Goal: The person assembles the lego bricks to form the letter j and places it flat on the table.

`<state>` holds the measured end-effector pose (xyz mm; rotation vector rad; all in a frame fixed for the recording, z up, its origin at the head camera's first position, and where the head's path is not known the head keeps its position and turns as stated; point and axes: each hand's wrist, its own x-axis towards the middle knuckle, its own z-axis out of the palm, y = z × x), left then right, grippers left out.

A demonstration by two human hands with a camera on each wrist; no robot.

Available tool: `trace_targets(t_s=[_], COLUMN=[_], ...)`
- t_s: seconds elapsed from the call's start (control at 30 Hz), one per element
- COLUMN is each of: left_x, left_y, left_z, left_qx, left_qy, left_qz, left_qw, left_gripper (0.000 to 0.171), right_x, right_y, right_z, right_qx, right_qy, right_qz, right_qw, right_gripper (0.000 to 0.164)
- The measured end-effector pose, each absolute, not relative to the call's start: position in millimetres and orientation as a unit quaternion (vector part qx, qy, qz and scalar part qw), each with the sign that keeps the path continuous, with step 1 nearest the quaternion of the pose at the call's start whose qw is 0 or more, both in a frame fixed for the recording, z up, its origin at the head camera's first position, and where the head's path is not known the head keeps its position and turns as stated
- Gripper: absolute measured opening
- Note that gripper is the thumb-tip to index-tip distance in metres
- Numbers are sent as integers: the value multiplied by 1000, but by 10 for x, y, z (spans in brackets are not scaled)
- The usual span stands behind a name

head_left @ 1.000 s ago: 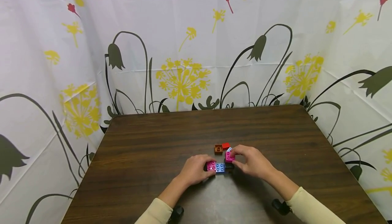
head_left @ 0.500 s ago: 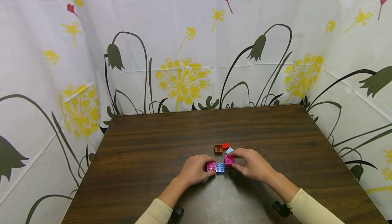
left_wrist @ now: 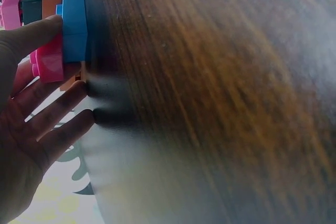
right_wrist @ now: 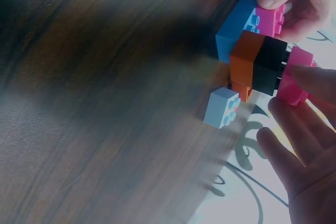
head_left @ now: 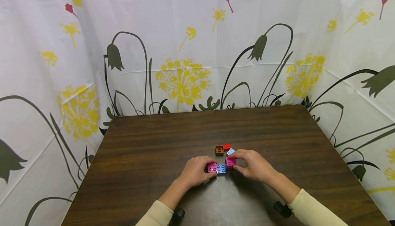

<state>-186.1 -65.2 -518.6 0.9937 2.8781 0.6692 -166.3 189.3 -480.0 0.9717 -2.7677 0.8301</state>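
My left hand pinches a pink brick between thumb and fingers. That brick sits on a blue brick, whose uncovered studs show to its right in the head view. Beside it a brown-orange brick carries a black brick. My right hand pinches a second pink brick over the black one. Studs show in a narrow gap between those two in the right wrist view. From the head view, this upper pink brick hides most of the stack below.
Just behind the hands on the brown wooden table lie a brown brick, a red brick and a light blue brick. A patterned curtain hangs behind the table's far edge.
My right hand has brought its pink brick slightly down and toward me, over the black brick, uncovering more of the light blue brick. The left hand keeps its hold in place.
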Motion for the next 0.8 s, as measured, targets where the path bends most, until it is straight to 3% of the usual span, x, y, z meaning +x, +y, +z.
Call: trace_targets(t_s=[0.8], left_x=[-1872], left_y=[-655], left_z=[-5189], left_qx=[312], left_qy=[925], left_qz=[216], left_qw=[20], left_gripper=[38], right_x=[-1686], right_y=[1862], right_z=[-4799], right_qx=[297], right_qy=[-908], right_qz=[294], right_qw=[37], right_gripper=[31])
